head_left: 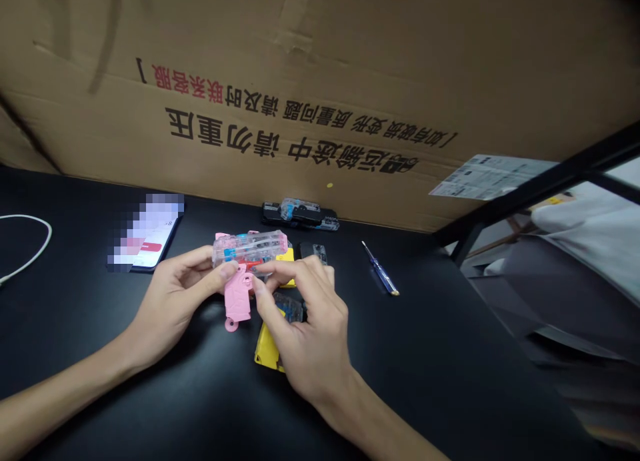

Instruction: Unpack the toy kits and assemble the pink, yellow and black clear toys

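Observation:
A toy gun (238, 300) with a pink grip and a clear barrel is held up over the black table. My left hand (173, 300) grips it from the left, thumb on the top of the pink grip and the other fingers behind the clear body. On the other side, my right hand (313, 321) has its thumb and index finger pressed together at the trigger area, by a small red part (251, 264). Under and behind my right hand lie a yellow piece (269, 348) and dark clear pieces, partly hidden.
A blue-handled screwdriver (383, 275) lies to the right, and a phone (154, 238) to the left. A black toy piece (300, 214) rests against the cardboard box (250, 54) at the back. A white cable (43, 248) curves at the far left of the black table (410, 381).

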`<move>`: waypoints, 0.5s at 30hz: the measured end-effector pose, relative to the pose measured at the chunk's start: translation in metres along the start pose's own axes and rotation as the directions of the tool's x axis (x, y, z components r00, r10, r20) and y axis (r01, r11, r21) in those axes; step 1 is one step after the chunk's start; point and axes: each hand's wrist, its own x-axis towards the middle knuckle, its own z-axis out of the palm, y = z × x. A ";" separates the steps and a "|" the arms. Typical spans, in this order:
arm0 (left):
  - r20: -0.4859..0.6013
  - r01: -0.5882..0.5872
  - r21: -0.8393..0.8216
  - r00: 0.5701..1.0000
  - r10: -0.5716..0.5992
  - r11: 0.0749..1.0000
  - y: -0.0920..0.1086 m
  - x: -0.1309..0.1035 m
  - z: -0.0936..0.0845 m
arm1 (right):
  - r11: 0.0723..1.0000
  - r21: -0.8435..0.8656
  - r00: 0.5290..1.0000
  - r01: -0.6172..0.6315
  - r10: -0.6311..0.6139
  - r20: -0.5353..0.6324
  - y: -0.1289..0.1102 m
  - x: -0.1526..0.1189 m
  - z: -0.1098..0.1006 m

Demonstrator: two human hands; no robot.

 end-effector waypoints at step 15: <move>-0.027 -0.005 -0.010 1.000 0.005 1.000 0.003 0.002 0.002 | 1.000 0.023 0.997 0.014 -0.015 0.077 0.001 -0.001 0.000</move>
